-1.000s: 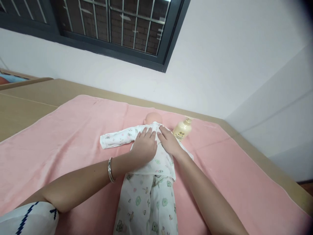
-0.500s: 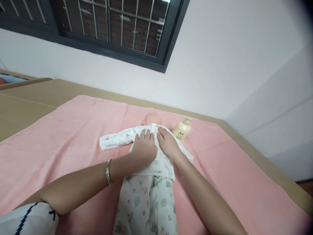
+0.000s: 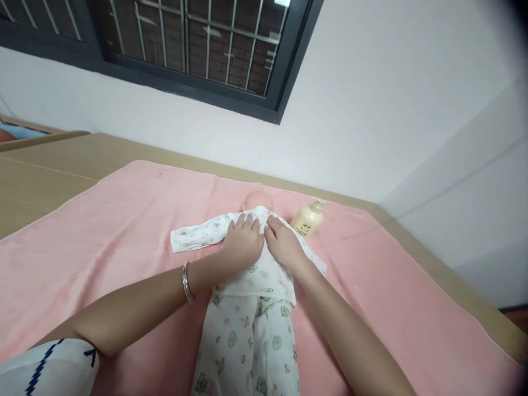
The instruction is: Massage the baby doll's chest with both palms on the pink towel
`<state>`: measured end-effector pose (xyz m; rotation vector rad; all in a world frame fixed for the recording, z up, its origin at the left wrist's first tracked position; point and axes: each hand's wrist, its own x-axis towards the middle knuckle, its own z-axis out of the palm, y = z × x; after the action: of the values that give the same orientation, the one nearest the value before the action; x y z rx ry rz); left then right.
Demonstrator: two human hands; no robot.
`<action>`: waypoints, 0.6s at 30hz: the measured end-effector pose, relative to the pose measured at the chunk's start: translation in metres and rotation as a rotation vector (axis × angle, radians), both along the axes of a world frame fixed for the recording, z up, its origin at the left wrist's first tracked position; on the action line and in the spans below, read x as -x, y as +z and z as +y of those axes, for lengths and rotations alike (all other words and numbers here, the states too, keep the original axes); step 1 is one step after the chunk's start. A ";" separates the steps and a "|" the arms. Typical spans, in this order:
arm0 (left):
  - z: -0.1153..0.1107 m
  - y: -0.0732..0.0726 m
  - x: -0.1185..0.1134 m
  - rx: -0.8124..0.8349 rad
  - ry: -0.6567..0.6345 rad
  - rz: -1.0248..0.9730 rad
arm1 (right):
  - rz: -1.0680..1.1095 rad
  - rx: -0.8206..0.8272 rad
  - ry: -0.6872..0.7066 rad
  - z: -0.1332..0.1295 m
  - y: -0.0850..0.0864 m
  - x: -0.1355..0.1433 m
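Note:
A baby doll (image 3: pixel 258 200) in white printed clothes lies face down on a pink blanket (image 3: pixel 136 220), its bald head at the far end. Flat on the left of its upper back rests my left hand (image 3: pixel 242 242), fingers stretched toward the head. On the right side of the back lies my right hand (image 3: pixel 284 242), also open, its thumb side near the left hand. The printed top (image 3: pixel 264 275) reaches to the hips, over matching trousers (image 3: pixel 235 341). One sleeve spreads out to the left; the other is partly hidden by my right hand and wrist.
A pale yellow pump bottle (image 3: pixel 307 219) is on the blanket just right of the doll's shoulder. The wooden surface (image 3: pixel 53 165) shows around the blanket's edges. Behind it rise a white wall (image 3: pixel 350 110) and a dark-framed window (image 3: pixel 272 104) with bars.
My left hand has shifted very slightly on the doll's back. Both hands stay flat there, and the view has moved a little.

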<state>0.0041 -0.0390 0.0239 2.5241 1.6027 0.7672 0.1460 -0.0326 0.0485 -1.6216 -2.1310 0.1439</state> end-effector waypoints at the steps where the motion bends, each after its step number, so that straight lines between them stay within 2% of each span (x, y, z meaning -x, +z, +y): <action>1: -0.004 0.001 -0.001 -0.006 -0.011 0.022 | 0.008 -0.007 0.005 0.005 -0.002 -0.003; 3: -0.005 0.004 0.000 -0.007 -0.050 0.046 | -0.003 -0.025 0.001 0.007 -0.005 -0.003; 6: 0.005 0.008 0.007 0.012 -0.120 0.009 | -0.077 -0.015 -0.050 -0.007 -0.002 0.008; 10: 0.019 0.004 0.013 0.015 -0.088 -0.056 | -0.146 0.010 -0.082 -0.027 0.006 0.021; 13: 0.020 -0.003 0.009 0.010 -0.028 -0.083 | -0.074 -0.010 -0.032 -0.021 0.006 0.016; 18: 0.017 -0.008 0.004 0.016 -0.008 -0.129 | -0.014 -0.057 -0.023 0.001 -0.006 0.003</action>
<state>-0.0002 -0.0219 0.0154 2.4140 1.5511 0.8923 0.1434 -0.0314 0.0421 -1.6182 -2.1067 0.0642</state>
